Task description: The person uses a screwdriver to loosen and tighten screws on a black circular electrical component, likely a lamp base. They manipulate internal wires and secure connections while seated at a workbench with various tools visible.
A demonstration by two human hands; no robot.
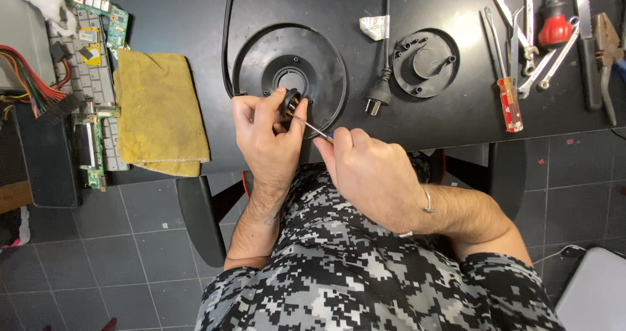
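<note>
A small black round connector [291, 101] with brass contacts sits over the near edge of a black round kettle base [290, 76] on the black table [450, 119]. The left hand [264, 135] has its fingers clamped around the connector. The right hand [365, 168], fingers closed on a thin screwdriver [312, 127], puts the tip to the connector. A yellow cloth [160, 112] lies well to the left.

The handle of the thin screwdriver [310, 127] is hidden inside the right hand [368, 168]. Much of the small black connector [291, 101] is covered by the left hand [264, 132]. The pliers [608, 50] and circuit boards [98, 18] are cut by the picture's edges. The connector's contacts are too small to be made out.
</note>
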